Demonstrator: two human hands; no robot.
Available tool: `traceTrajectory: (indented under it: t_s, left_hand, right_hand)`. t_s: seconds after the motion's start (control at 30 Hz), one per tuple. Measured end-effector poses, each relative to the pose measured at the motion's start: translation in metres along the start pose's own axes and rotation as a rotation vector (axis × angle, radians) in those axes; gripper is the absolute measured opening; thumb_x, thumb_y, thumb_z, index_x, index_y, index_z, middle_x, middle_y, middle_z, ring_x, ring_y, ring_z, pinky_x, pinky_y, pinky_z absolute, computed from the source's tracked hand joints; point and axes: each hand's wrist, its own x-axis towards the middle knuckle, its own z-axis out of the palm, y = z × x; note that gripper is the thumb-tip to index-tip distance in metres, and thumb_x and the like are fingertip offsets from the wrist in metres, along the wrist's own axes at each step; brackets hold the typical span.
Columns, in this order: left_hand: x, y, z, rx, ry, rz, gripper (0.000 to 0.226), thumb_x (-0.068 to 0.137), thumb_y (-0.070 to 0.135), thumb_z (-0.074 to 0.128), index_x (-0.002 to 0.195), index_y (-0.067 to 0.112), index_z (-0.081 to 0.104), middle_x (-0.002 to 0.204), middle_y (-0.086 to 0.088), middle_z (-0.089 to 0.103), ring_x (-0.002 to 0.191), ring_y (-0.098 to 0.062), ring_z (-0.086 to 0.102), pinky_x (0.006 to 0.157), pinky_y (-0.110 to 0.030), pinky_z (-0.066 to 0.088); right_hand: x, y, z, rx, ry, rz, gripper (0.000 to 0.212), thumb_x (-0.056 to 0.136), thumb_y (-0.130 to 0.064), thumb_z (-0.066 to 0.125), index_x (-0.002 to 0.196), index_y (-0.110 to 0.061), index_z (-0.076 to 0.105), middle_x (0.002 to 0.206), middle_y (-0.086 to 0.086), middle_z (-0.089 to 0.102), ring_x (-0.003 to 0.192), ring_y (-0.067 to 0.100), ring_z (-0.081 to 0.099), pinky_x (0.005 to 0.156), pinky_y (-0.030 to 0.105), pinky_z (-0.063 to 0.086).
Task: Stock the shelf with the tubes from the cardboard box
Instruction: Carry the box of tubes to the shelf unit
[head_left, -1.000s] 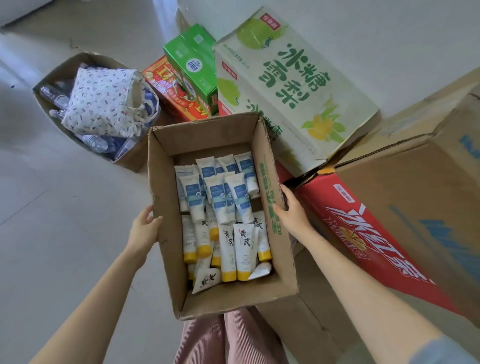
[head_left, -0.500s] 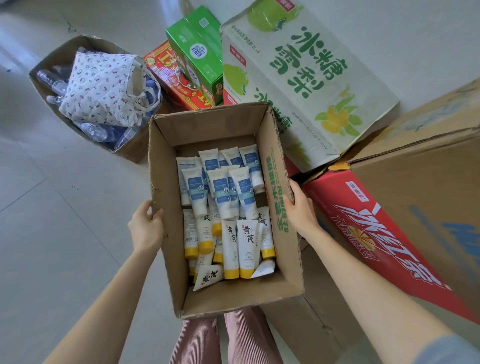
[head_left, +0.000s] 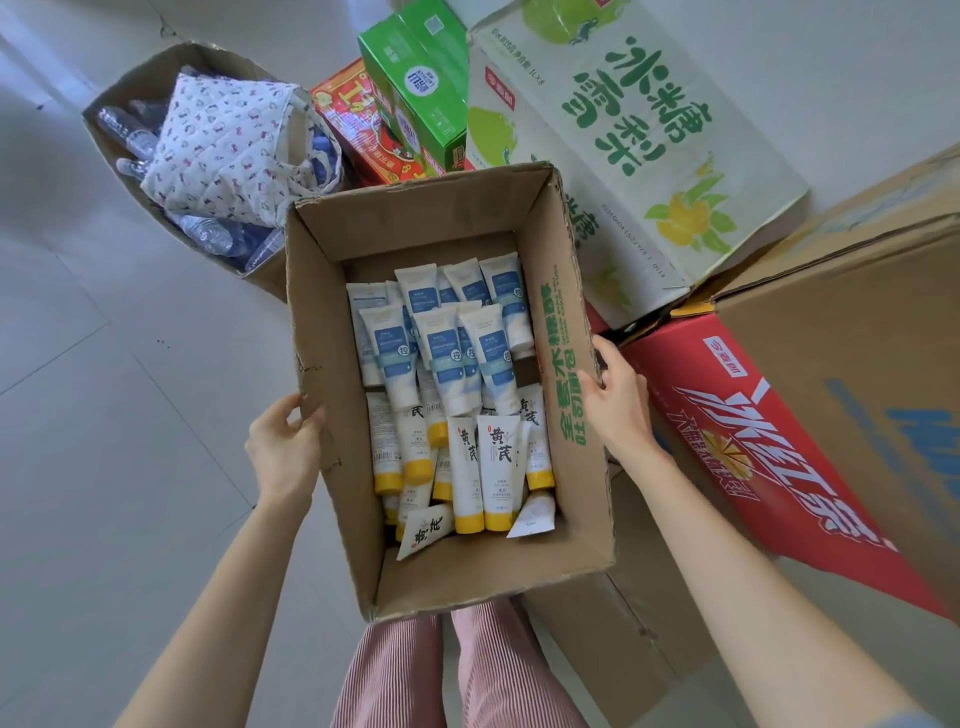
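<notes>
Both bare arms reach forward. The left hand (head_left: 283, 449) grips the left wall of the open brown cardboard box (head_left: 566, 332), and the right hand (head_left: 618, 402) clasps its right wall. Inside lie white yellow-capped tubes (head_left: 496, 467) nearest, then white-and-blue tubes (head_left: 444, 358) beyond.

Both bare forearms (head_left: 218, 597) are stretched forward; the left hand (head_left: 283, 452) is curled against the left wall of the open brown cardboard box (head_left: 415, 228), the right hand (head_left: 615, 400) against its right wall
</notes>
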Motion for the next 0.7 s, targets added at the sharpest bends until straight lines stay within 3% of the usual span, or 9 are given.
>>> traceTrajectory:
  t_s: [0.1, 0.23, 0.33, 0.43, 0.5, 0.6, 0.7]
  left_hand:
    - [-0.009, 0.002, -0.016, -0.03, 0.018, 0.012, 0.038, 0.089, 0.013, 0.063, 0.126, 0.007, 0.058, 0.119, -0.008, 0.064, 0.106, -0.022, 0.063, 0.095, -0.041, 0.05]
    - [-0.016, 0.006, -0.046, -0.075, 0.033, 0.031, 0.036, 0.088, 0.012, 0.063, 0.124, 0.008, 0.059, 0.117, -0.009, 0.066, 0.104, -0.023, 0.064, 0.094, -0.042, 0.051]
    - [-0.021, 0.006, -0.074, -0.115, 0.044, 0.045, 0.033, 0.088, 0.012, 0.063, 0.12, 0.009, 0.062, 0.112, -0.009, 0.068, 0.101, -0.024, 0.066, 0.093, -0.043, 0.051]
    - [-0.03, 0.001, -0.106, -0.179, 0.075, 0.043, 0.034, 0.086, 0.01, 0.065, 0.12, 0.007, 0.062, 0.111, -0.011, 0.068, 0.101, -0.025, 0.066, 0.093, -0.044, 0.051]
    - [-0.036, -0.006, -0.131, -0.231, 0.101, 0.04, 0.037, 0.085, 0.01, 0.067, 0.122, 0.004, 0.061, 0.112, -0.014, 0.067, 0.101, -0.027, 0.065, 0.092, -0.045, 0.051]
    - [-0.048, -0.022, -0.172, -0.288, 0.148, 0.03, 0.037, 0.085, 0.009, 0.067, 0.121, 0.004, 0.061, 0.112, -0.014, 0.067, 0.101, -0.027, 0.065, 0.092, -0.044, 0.052]
    - [-0.064, -0.044, -0.22, -0.331, 0.224, -0.003, 0.037, 0.082, 0.012, 0.07, 0.118, 0.007, 0.064, 0.109, -0.014, 0.068, 0.098, -0.027, 0.067, 0.091, -0.044, 0.052]
  right_hand:
    - [-0.013, -0.015, -0.003, -0.003, 0.014, -0.031, 0.048, 0.096, -0.014, 0.052, 0.142, -0.023, 0.041, 0.079, 0.008, 0.058, 0.067, 0.018, 0.045, 0.066, 0.029, 0.038]
    - [-0.032, -0.047, -0.007, -0.021, -0.005, -0.04, 0.05, 0.096, -0.013, 0.052, 0.143, -0.021, 0.04, 0.098, 0.014, 0.059, 0.094, 0.031, 0.054, 0.077, 0.029, 0.039]
    - [-0.052, -0.075, -0.007, -0.006, -0.011, -0.086, 0.05, 0.095, -0.01, 0.053, 0.143, -0.018, 0.04, 0.121, 0.018, 0.06, 0.108, 0.036, 0.056, 0.087, 0.039, 0.048]
    - [-0.077, -0.1, -0.001, -0.025, -0.011, -0.121, 0.048, 0.095, -0.01, 0.054, 0.141, -0.019, 0.042, 0.11, 0.023, 0.063, 0.098, 0.036, 0.059, 0.084, 0.042, 0.049]
    - [-0.096, -0.114, 0.006, -0.02, -0.011, -0.144, 0.047, 0.095, -0.01, 0.054, 0.14, -0.02, 0.042, 0.096, 0.018, 0.064, 0.091, 0.031, 0.059, 0.087, 0.042, 0.05]
    - [-0.125, -0.138, 0.021, -0.018, -0.012, -0.197, 0.048, 0.094, -0.011, 0.056, 0.139, -0.022, 0.044, 0.091, 0.013, 0.061, 0.082, 0.028, 0.055, 0.084, 0.039, 0.049]
    - [-0.163, -0.172, 0.04, -0.007, -0.054, -0.268, 0.049, 0.094, -0.008, 0.056, 0.14, -0.017, 0.043, 0.129, 0.01, 0.058, 0.102, 0.022, 0.057, 0.088, 0.026, 0.044]
